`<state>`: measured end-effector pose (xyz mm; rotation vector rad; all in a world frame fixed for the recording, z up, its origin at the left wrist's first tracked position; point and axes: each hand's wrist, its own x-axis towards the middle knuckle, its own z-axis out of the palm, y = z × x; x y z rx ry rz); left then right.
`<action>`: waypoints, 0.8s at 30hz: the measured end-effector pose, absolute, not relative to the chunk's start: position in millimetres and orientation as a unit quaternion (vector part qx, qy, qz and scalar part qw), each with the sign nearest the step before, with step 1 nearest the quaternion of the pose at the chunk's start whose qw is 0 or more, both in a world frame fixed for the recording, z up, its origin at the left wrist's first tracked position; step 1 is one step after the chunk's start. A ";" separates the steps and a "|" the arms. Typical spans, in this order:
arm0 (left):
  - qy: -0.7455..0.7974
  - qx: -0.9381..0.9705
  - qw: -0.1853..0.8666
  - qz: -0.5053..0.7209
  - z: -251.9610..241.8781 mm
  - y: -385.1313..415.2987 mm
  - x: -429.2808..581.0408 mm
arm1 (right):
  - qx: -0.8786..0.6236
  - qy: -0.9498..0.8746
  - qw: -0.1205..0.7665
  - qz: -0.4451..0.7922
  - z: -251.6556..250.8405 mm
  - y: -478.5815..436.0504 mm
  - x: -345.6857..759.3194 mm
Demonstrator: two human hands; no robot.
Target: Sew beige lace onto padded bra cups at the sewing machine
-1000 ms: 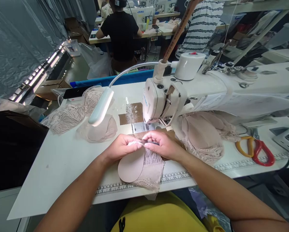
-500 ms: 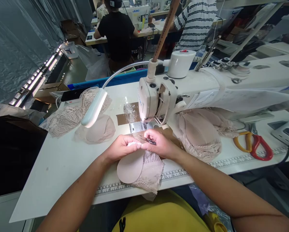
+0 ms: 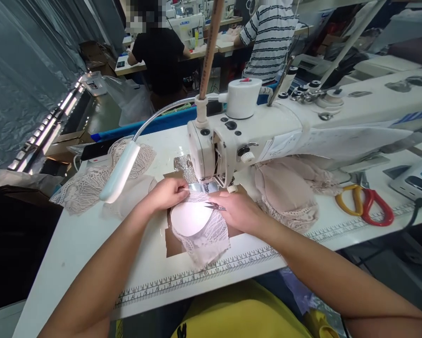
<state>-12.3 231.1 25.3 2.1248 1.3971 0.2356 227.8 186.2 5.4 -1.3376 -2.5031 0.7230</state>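
Observation:
A pale pink bra cup (image 3: 190,219) with lace fabric (image 3: 211,241) lies in front of the sewing machine's (image 3: 285,126) needle area. My left hand (image 3: 167,192) is closed, pinching the upper left edge of the lace. On the other side my right hand (image 3: 242,212) is closed around small thread snips (image 3: 215,206), whose pointed blades lie over the cup and point left. Its fingertips reach the lace's upper right edge beside the presser foot, and some are hidden.
Lace cup pieces (image 3: 77,188) lie at the left, and more lace pieces (image 3: 281,188) sit right of the needle. Scissors (image 3: 376,206) with orange and red handles rest near the table's right edge. A lamp (image 3: 121,171) arches over the left side. Two people work behind the machine.
Both hands have moved forward toward the needle with the cup and lace. They are farther apart now, stretching the upper edge between them. The snips stay in my right hand. The camera view has shifted.

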 end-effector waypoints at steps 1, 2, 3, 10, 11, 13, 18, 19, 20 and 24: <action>0.528 0.801 0.269 0.089 24.6 233.8 -8.3 | -0.460 -0.853 0.093 0.229 3.4 186.1 227.9; 0.531 0.804 0.250 0.093 24.6 234.2 -5.2 | -0.462 -0.854 0.088 0.222 1.6 186.0 228.0; 0.533 0.810 0.222 0.099 25.5 232.3 -3.0 | -0.461 -0.855 0.091 0.220 0.2 185.9 228.1; 0.480 0.863 0.117 0.105 29.9 183.9 13.5 | -0.482 -0.843 0.085 0.221 2.7 186.8 227.3; 0.470 0.871 0.106 0.093 26.4 178.6 17.4 | -0.485 -0.843 0.080 0.218 3.8 186.8 226.8; 0.460 0.882 0.071 0.069 17.9 172.7 23.5 | -0.491 -0.841 0.075 0.215 5.4 186.8 225.9; 0.442 0.896 0.034 0.020 7.9 177.7 21.8 | -0.492 -0.840 0.087 0.213 4.8 187.2 225.2; 0.434 0.900 0.034 0.013 8.6 180.0 19.7 | -0.490 -0.841 0.088 0.212 4.2 187.3 225.2; 0.428 0.903 0.036 0.006 9.6 182.5 17.7 | -0.487 -0.843 0.087 0.212 3.6 187.4 225.3; 0.405 0.913 0.046 -0.009 14.1 192.5 13.3 | -0.484 -0.847 0.083 0.203 0.7 187.0 225.7</action>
